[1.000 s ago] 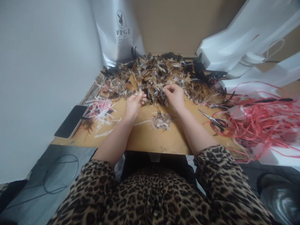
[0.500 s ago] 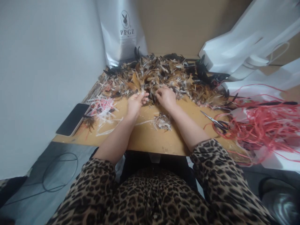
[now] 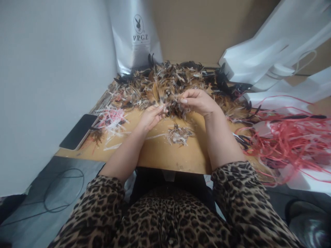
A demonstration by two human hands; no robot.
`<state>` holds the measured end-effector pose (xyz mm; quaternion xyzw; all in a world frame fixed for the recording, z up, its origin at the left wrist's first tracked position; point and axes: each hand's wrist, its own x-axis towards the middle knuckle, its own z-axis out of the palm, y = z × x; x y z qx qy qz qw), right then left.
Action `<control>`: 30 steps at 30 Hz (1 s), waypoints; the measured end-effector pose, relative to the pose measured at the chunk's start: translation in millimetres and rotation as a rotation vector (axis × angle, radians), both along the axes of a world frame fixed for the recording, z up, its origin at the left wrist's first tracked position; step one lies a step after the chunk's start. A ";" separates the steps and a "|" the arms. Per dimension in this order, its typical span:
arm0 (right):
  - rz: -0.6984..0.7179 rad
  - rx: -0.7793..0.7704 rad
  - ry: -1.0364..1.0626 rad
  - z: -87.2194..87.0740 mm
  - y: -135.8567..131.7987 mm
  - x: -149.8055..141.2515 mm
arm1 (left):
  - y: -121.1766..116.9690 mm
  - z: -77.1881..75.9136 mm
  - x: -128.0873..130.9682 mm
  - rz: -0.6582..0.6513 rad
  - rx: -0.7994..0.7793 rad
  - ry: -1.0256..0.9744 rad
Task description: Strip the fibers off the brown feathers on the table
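Note:
My left hand (image 3: 152, 117) is closed in a pinch on a few brown feathers (image 3: 156, 93), whose tips point up and away from me. To its right, my right hand (image 3: 200, 101) pinches a feather (image 3: 180, 97) between thumb and forefinger, raised a little above the table. Behind both hands spreads a large heap of brown, black and whitish feathers (image 3: 178, 75). Nearer to me, a small clump of feather scraps (image 3: 179, 135) lies on the yellowish tabletop (image 3: 165, 158).
A phone (image 3: 79, 132) lies at the left edge beside pink and white strips (image 3: 113, 119). To the right are scissors (image 3: 243, 140), partly hidden by my forearm, and a red string tangle (image 3: 297, 141). A silver bag (image 3: 137, 44) stands behind, white wrapping (image 3: 261, 44) at back right.
My right hand has lifted and moved right, away from the heap, with a feather now showing in its pinch. The left hand has stayed nearly in place, still holding its feathers.

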<state>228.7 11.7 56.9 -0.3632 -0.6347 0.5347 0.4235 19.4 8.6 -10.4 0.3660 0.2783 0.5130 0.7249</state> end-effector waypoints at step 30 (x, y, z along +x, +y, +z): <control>-0.281 0.066 -0.200 -11.4 17.4 -17.9 | 4.1 0.1 3.7 0.250 0.078 0.133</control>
